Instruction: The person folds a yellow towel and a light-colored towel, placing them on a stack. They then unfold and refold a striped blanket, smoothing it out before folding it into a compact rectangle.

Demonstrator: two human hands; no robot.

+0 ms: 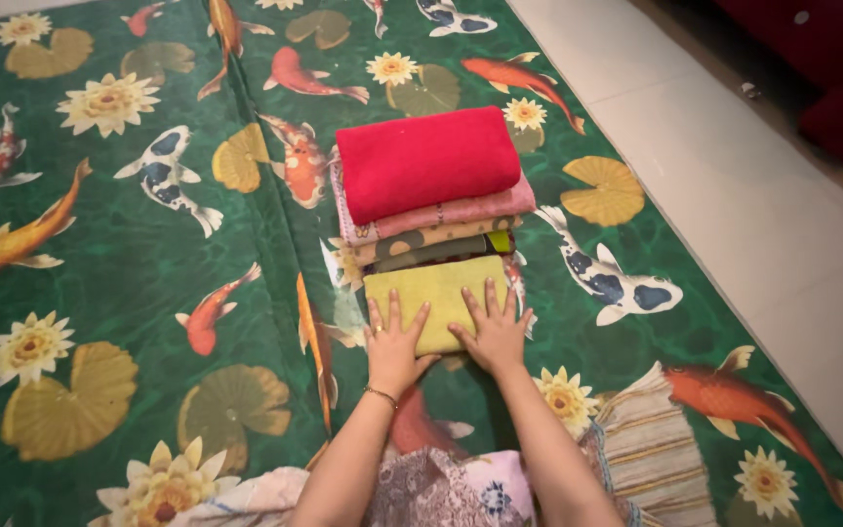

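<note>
view from above of a person's two bare arms reaching forward over a green mat (129, 263) printed with koi fish, lily pads and white flowers, spread on a pale tiled floor (753, 215).

both hands lie flat, fingers spread, on a folded yellow-green cloth (431, 288) that sits just in front of a stack of folded cloths (441, 229). the left hand (394, 342), with a thin bracelet at the wrist, presses the near left part of the cloth; the right hand (495, 330) presses the near right part. neither hand is clenched or gripping; the palms are open, resting on the fabric.

judging from how things lie, the folding looks far along: the yellow-green cloth is already a neat rectangle with straight edges, and at least four other folded pieces are piled behind it, topped by a thick red towel (426, 161) over pink, tan dotted and dark layers. what seems left is loose cloth near the person: a striped piece (651, 444) at the right and patterned fabric (431, 488) at the bottom edge, which may be unfolded cloth or clothing; it cannot be told.

the yellow-green cloth looks soft, slightly textured and flat.
</note>
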